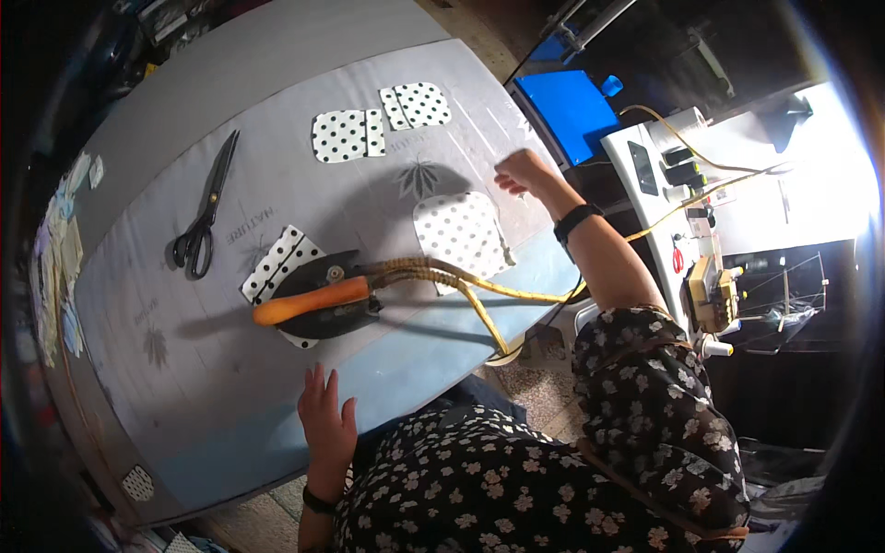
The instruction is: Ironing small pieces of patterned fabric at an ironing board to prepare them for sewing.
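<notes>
L hand (327, 419) is at the worktop's (230, 470) near edge, fingers slightly spread, nothing in it; fingertips are just short of the iron, can't tell if the palm touches the surface. R hand (524, 173) is well apart from it, out over the R side, fingers curled in; can't tell if anything's pinched there. Dark band on each wrist.

Iron (313, 300) w/ orange handle lies btwn the two, closer to L hand, handle end pointing left. It covers the middle of a b/w dotted strip (281, 263), which sticks out at upper L; a dotted bit also shows below the iron, can't tell if same pc. Yellow cord (498, 290) runs from the iron to the R, w/ a loop dropping to the near edge.

Large dotted panel (461, 230) lies flat, partly in shadow, just below-L of R hand. Farther back, two small dotted pcs (341, 136) sit side by side, each w/ a band along one edge. Black scissors (207, 207) lie at L, blades pointing away. Scraps (60, 267) are heaped along the far L edge. Off to the R: blue box (572, 115) & white sewing machine (645, 166), w/ thread cones nearby.
</notes>
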Action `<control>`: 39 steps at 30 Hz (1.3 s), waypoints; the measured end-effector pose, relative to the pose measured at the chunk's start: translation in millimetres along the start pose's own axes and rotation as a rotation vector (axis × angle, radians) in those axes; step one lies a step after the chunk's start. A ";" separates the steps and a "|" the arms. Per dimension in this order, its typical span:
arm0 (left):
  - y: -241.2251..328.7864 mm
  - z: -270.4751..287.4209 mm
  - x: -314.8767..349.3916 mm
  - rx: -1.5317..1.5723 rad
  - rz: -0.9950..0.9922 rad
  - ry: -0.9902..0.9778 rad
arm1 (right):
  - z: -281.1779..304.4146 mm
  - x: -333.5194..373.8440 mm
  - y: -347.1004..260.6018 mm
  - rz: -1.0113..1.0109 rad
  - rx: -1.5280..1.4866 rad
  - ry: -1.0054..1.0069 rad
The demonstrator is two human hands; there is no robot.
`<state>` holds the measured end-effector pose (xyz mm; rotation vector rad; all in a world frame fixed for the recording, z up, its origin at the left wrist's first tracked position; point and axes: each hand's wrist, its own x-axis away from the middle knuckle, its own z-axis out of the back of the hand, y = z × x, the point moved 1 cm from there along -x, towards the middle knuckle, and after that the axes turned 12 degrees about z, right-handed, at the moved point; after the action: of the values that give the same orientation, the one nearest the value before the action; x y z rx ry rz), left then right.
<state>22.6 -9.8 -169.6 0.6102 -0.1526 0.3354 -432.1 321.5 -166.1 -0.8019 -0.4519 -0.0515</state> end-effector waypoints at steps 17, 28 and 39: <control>127.1 15.0 -45.7 0.136 -0.094 -0.077 | -50.5 39.8 53.2 0.319 0.000 -0.072; 131.9 107.9 -40.9 0.205 -0.406 0.348 | -80.3 269.1 -140.9 1.289 0.255 -0.059; -45.8 184.1 41.4 0.297 -0.156 -0.021 | -270.6 382.1 -175.4 0.896 -0.452 -0.609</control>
<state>69.7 -141.7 -35.1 0.9142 -0.0745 0.2014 -23.7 55.8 -53.7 -1.4137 -0.6231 0.9749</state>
